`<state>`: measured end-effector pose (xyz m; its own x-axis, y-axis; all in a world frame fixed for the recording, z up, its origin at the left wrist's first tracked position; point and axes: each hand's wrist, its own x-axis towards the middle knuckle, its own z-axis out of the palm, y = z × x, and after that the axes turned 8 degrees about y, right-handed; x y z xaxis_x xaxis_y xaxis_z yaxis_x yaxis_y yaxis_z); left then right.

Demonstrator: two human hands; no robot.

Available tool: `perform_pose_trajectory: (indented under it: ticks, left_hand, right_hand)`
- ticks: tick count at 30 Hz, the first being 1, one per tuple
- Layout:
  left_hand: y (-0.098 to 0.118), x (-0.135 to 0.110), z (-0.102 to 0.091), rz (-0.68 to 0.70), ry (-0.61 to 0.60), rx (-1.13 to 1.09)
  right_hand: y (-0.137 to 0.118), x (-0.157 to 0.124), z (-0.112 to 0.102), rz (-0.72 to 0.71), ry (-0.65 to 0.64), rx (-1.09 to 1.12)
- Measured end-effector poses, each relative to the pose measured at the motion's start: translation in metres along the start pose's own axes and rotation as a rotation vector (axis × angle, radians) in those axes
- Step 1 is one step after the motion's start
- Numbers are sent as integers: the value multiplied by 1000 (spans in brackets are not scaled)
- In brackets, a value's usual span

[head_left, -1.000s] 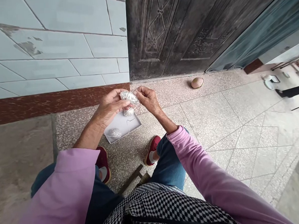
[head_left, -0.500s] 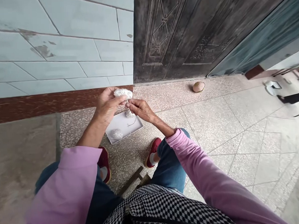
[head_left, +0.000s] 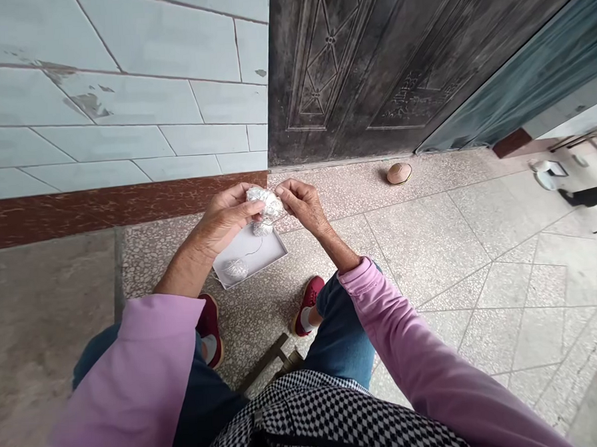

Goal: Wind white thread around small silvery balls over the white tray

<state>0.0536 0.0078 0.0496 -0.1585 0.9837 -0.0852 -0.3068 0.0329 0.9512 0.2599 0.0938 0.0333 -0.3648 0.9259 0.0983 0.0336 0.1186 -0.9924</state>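
Two hands' fingers are curled close around a crumpled silvery-white ball: it is pinched by the left hand, and the fingertips of the right hand are pressed together at its edge. A second ball is seen just beneath it, above a shallow white tray on the terrazzo floor, where a third ball and a thin thread lie.

From my remote seat this reads as the entrance of a house, a doorstep rather than a workshop. Straight ahead of the left hand and right hand stands a dark embossed metal door. Beyond the left hand runs a pale blue tiled wall above a red-brown skirting band, and a patterned terrazzo floor spreads to the right of the hands.
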Motion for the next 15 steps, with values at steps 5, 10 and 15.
perform_pose_trajectory:
  ticks: [5,10,15]
  left_hand:
    - [-4,11,5,57,88,-50]
    - [-10,20,0,169,226,17]
    - [-12,23,-11,254,316,275]
  right_hand:
    - [8,-7,15,65,-52,-13]
    - [6,-20,27,40,-164,-95]
    - [-4,-26,26,11,-242,-155]
